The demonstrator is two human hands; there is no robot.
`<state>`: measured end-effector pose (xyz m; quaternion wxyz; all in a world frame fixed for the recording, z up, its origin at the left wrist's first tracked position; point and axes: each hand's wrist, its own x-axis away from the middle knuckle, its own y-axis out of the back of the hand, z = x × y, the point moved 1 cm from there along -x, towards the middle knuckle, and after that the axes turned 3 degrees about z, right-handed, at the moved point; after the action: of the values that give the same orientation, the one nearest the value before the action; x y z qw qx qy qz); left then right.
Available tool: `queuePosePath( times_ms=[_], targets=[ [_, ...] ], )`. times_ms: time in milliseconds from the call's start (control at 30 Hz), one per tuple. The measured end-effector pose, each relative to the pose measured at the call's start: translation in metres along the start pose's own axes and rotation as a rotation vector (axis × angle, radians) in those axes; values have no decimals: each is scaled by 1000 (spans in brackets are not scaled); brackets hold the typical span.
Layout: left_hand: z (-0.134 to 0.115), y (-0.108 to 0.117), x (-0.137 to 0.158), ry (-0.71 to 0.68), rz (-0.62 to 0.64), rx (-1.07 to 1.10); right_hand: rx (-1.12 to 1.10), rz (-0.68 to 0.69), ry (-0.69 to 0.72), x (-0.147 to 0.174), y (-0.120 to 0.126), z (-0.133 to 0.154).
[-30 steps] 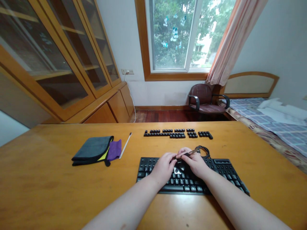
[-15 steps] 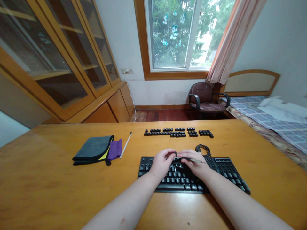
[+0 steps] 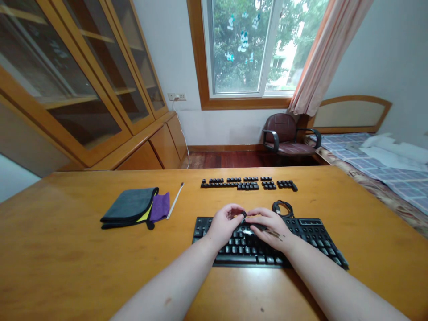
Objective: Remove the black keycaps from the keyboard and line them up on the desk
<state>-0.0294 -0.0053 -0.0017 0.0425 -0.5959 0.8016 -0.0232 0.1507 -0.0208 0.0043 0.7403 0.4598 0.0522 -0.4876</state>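
Keyboard (image 3: 302,243), black and wide, lies flat on the wooden table (image 3: 67,258) at about 6 o'clock in the head view, nearest the person, its long side running from 9 to 3 o'clock. Both bare forearms come in from the bottom edge and meet above the middle of its key rows. The left hand (image 3: 223,224) is curled, its thumb and forefinger pinched together on a small dark piece at the point where the two hands meet; what that piece is cannot be told at this size. The right hand (image 3: 271,227) lies just beside it at 3 o'clock, fingers flat over the keys and fingertips touching the same spot, with a thin dark tool (image 3: 273,232) lying across its back and pointing toward 4 o'clock; how that hand grips the tool cannot be made out. Just beyond the keyboard's far edge, at 1 o'clock from the hands, a black cable (image 3: 282,207) sits coiled on the table. Out at 10 o'clock lies a folded dark cloth (image 3: 129,207) with a yellow edge, a purple cloth (image 3: 160,208) touching its right side, and a slim white stick (image 3: 175,200) lying near that, angled toward 1 o'clock. Farther off at 12 o'clock, loose black keycaps (image 3: 248,183) are set out in neat rows, well apart from the keyboard. Past the table stand a brown armchair (image 3: 286,137) and a window (image 3: 249,47).
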Motion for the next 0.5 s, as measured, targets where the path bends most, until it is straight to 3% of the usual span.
queuePosePath(
  times_ms=[300,500],
  targets=[
    [-3,1,-1,-80,-51,-96,-32,-25,-98,-4,3,9],
    [-1,1,-2,-59,-79,-48,-9,-79,-103,-3,5,8]
  ],
)
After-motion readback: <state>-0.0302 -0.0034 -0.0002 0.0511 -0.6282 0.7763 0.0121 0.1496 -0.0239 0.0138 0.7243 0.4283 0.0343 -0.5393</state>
